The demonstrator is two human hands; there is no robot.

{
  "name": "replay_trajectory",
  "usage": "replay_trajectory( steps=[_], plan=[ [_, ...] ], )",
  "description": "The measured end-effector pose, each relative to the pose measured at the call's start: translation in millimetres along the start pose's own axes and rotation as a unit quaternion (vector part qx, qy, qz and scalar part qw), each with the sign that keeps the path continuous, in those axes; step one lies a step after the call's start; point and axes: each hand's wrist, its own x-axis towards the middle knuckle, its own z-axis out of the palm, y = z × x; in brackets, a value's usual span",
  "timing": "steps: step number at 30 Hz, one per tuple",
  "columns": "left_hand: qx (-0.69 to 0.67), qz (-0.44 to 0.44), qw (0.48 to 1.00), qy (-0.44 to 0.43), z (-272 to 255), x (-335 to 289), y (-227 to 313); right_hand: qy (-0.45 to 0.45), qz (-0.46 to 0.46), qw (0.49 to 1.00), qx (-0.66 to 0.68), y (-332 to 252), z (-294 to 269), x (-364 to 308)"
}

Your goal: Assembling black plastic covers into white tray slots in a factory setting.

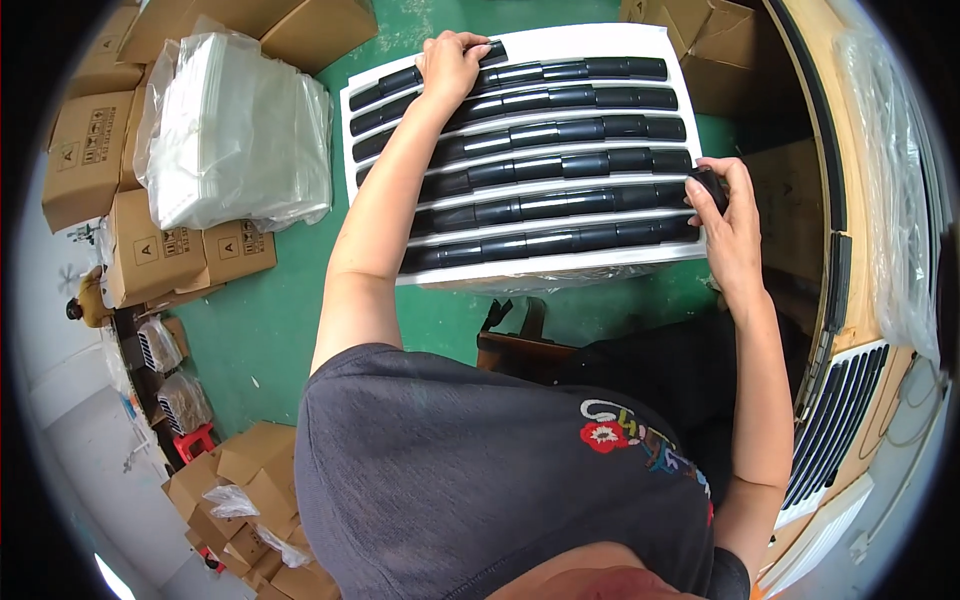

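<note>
On the white tray (600,42), black tubes (545,168) lie in rows. Our left hand (452,60) presses flat at its far edge; our right hand (727,215) clamps a black piece (710,183) at the right edge. Boxes (150,250) and bagged trays (235,130) crowd the left; green floor (270,320) shows nearer us.

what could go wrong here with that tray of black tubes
The white tray sits on a stack whose near edge overhangs, so pressure from the left hand might tip it. The black piece pinched in the right hand could slip and knock the tubes out of their rows.
</note>
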Motion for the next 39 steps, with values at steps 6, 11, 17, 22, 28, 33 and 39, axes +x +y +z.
replay_trajectory(
  steps=[6, 11, 17, 22, 28, 33, 39],
  plan=[
    [0.169, 0.234, 0.957, -0.017, -14.1, -12.3, 14.6, 0.035, -0.028, 0.999, 0.020, -5.2, 2.8, 4.8],
    [0.164, 0.218, 0.962, 0.011, -26.9, -23.3, 15.2, 0.032, 0.017, 0.994, 0.100, -14.3, 5.2, 3.2],
    [-0.439, 0.077, 0.835, -0.322, -41.1, -104.7, 160.2, 0.024, -0.033, 0.977, 0.211, -24.8, 17.6, -3.0],
    [-0.497, -0.030, 0.798, -0.340, -33.8, -97.5, 170.0, 0.030, -0.047, 0.980, 0.191, -28.2, 20.5, -6.8],
    [-0.207, 0.051, 0.975, -0.066, -3.1, 16.0, 74.4, 0.104, -0.104, 0.987, 0.064, -8.3, -14.6, -23.5],
    [0.065, 0.060, 0.995, -0.041, 33.3, 13.8, 47.7, 0.139, -0.052, 0.984, 0.098, 24.2, -35.0, -59.5],
    [0.151, 0.233, 0.959, -0.050, 16.1, 11.8, 70.1, 0.167, -0.025, 0.977, 0.127, 35.3, -59.6, -98.1]
  ],
)
